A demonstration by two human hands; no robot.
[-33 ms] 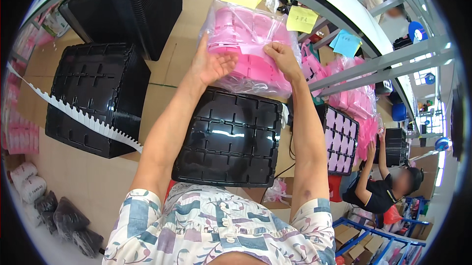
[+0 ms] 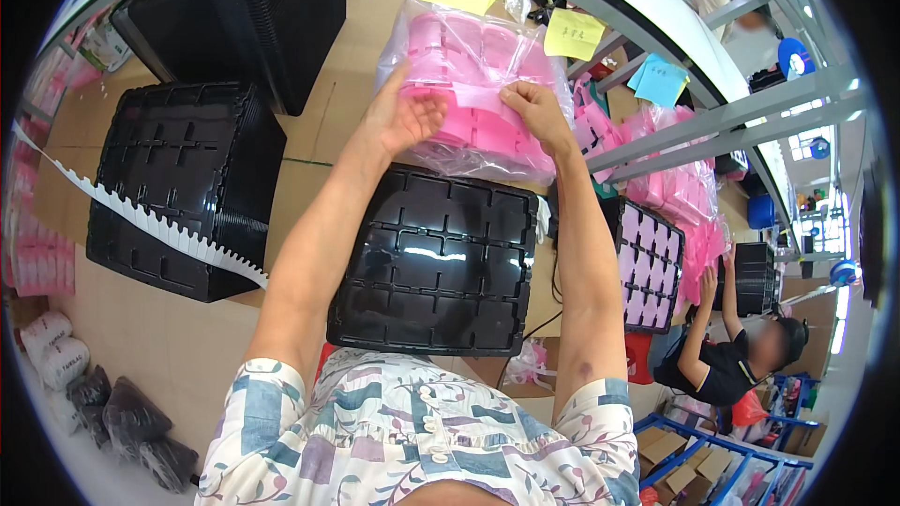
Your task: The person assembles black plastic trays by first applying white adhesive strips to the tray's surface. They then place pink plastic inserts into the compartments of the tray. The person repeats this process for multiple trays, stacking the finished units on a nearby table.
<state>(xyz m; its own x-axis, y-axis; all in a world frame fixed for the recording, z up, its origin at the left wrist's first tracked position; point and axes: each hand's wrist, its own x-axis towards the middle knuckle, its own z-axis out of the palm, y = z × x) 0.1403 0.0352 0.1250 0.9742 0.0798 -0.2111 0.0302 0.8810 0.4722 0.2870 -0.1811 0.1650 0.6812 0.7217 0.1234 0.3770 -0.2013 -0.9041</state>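
Note:
A clear plastic bag (image 2: 511,164) of pink curved pieces (image 2: 459,32) lies in front of me on the cardboard-covered table. My right hand (image 2: 536,114) pinches the right end of a light pink strip (image 2: 480,95) above the bag. At the bag's left side is my left hand (image 2: 403,117), palm turned inward, its fingers apart and loosely curled near the strip's left part. Between my forearms, close to my body, sits a black plastic tray (image 2: 431,262) with a grid of compartments.
Stacks of black trays (image 2: 178,187) stand at the left, with a white toothed strip (image 2: 159,225) across one. At right, a tray of light pink pieces (image 2: 649,267) sits beside grey metal bars (image 2: 731,140). Another person (image 2: 736,361) works farther right. Yellow notes (image 2: 574,34) hang above the bag.
My left hand's fingers have drawn very slightly left and curled a little more. The right hand has shifted slightly left with the strip still pinched.

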